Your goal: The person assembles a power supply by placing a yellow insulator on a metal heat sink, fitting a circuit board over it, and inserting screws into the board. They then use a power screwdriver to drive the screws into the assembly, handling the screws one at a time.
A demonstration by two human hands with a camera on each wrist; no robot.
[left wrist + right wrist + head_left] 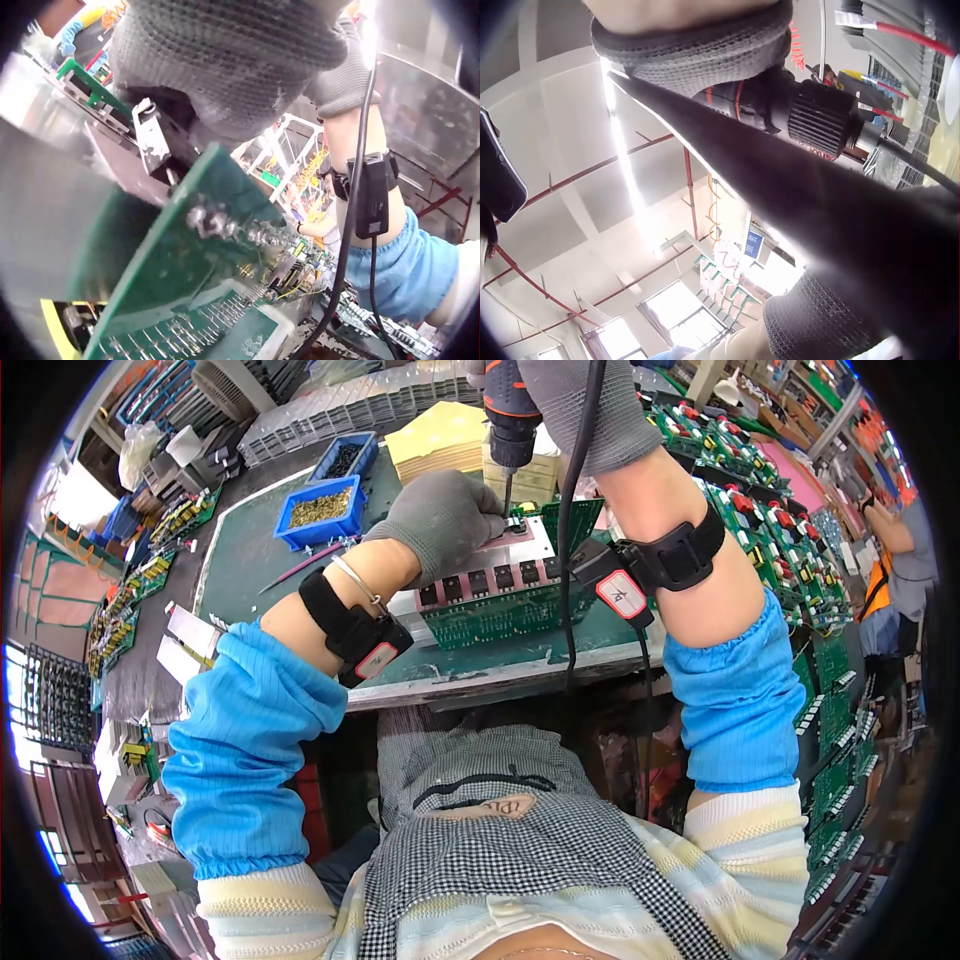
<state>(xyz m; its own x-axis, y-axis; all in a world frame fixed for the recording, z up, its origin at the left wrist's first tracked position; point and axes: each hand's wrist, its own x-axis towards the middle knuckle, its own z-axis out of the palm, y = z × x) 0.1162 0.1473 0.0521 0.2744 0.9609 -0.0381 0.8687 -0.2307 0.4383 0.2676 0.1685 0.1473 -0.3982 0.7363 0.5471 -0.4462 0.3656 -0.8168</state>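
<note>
A green circuit board assembly (490,618) with a row of black components along a pale metal bar stands near the table's front edge. The gloved right hand (590,415) grips a power driver (511,422), also seen in the right wrist view as a black chuck (821,112); its bit points down at the assembly's far right end. The gloved left hand (445,520) lies over the bar, fingertips beside the bit tip. In the left wrist view the left hand (225,67) is above the board (187,232); what its fingertips touch is hidden.
Two blue bins, one with brass-coloured small parts (320,510), one with dark parts (345,458), stand behind the left hand. Yellow sheets (435,440) are stacked behind the assembly. Many circuit boards (760,540) fill the right side. A black cable (568,560) hangs before the assembly.
</note>
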